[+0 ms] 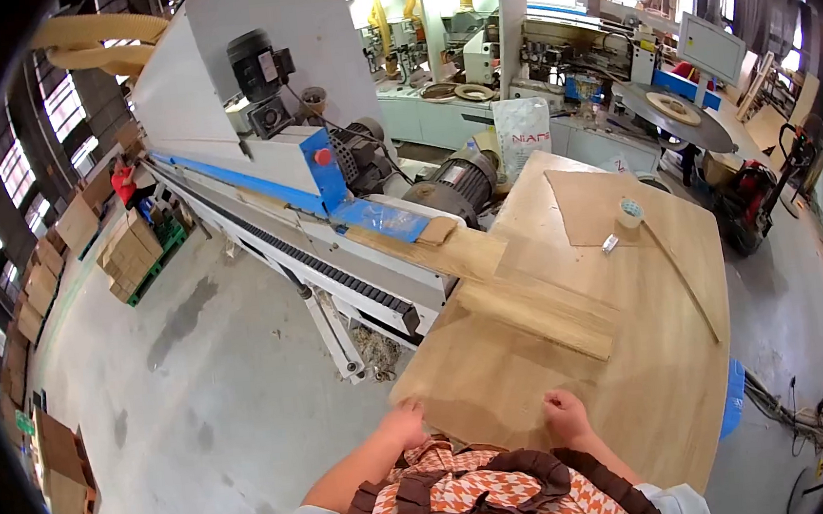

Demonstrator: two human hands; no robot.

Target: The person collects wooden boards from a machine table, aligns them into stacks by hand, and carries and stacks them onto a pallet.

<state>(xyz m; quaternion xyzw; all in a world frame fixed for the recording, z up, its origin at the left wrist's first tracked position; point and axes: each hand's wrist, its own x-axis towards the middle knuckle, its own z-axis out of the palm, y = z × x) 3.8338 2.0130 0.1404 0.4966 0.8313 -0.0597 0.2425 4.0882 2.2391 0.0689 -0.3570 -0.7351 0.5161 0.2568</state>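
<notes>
My left hand (407, 424) is closed at the left front edge of the wood-topped table (673, 332), at the corner of a brown sheet (491, 377). My right hand (566, 414) is curled closed at the right side of that sheet. What the fingers of either hand hold, if anything, is too small to make out. Beyond the hands, a long wooden board (539, 319) lies across the table, beside another board (431, 250) that reaches onto the machine.
A long machine (281, 219) with a motor (459, 184) runs to the back left. On the table are a tape roll (631, 212), a thin strip (683, 282) and a cardboard piece (583, 205). A person in red (124, 182) is far left, near stacked boards (127, 252).
</notes>
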